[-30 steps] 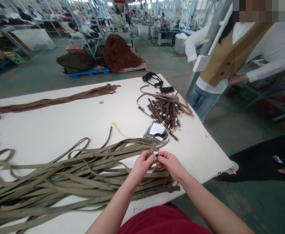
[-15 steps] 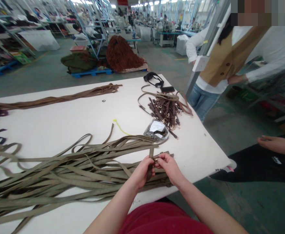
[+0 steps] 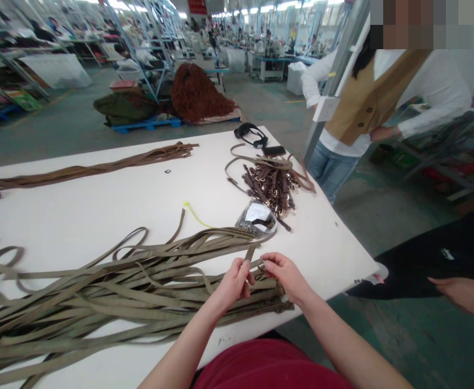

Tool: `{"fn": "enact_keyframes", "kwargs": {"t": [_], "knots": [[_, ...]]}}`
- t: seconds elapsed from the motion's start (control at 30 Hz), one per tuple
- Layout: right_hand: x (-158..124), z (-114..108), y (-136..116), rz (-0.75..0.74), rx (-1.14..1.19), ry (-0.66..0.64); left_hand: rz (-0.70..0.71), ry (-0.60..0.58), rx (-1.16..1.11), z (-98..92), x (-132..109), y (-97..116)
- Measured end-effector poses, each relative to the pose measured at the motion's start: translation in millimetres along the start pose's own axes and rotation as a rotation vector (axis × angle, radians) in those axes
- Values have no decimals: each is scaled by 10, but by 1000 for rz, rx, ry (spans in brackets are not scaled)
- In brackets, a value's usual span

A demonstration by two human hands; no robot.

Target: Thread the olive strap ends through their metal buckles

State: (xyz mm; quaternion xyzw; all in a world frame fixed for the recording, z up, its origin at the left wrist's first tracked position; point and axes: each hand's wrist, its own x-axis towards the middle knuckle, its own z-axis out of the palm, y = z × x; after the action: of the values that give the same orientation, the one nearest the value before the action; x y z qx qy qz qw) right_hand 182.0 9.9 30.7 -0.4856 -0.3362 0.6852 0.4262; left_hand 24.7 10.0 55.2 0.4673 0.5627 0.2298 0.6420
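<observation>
My left hand (image 3: 236, 281) is closed on an olive webbing strap (image 3: 250, 252), whose end sticks up past the fingers. Just to its right, my right hand (image 3: 283, 274) pinches a small metal buckle (image 3: 262, 265) between thumb and fingers. A narrow gap parts the two hands; whether the strap passes through the buckle I cannot tell. Under and left of both hands lies a long pile of olive straps (image 3: 111, 294) on the white table (image 3: 111, 208). Beyond the hands sits a clear plastic bag (image 3: 257, 218) with dark small parts and a white label.
Dark brown short straps with metal fittings (image 3: 271, 186) are heaped near the right edge, below a black headset (image 3: 251, 134). Brown straps (image 3: 99, 167) run along the far side. A person in a tan vest (image 3: 372, 108) stands beyond a post; another person's hand (image 3: 464, 294) shows at right.
My hands have moved slightly apart, and the buckle now shows in my right fingers. The strap end in my left hand leans more to the right. The view has shifted a little.
</observation>
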Motion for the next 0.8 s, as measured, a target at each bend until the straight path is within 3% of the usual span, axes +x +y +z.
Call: {"fn": "enact_keyframes", "kwargs": {"t": [0.13, 0.27, 0.5, 0.63, 0.8], "knots": [[-5, -84, -75, 19, -31, -74, -27, -168, 92, -132, -8, -12], [9, -154, -98, 20, -16, -91, -30, -263, 75, -215, -17, 23], [-59, -108, -26, 188, 110, -234, -10, -397, 51, -184, -12, 20], [-99, -49, 21, 237, 154, -206, 61, -319, 95, -75, -25, 19], [-91, -29, -16, 136, 43, -170, 278, -134, 159, 100, -44, 16]]}}
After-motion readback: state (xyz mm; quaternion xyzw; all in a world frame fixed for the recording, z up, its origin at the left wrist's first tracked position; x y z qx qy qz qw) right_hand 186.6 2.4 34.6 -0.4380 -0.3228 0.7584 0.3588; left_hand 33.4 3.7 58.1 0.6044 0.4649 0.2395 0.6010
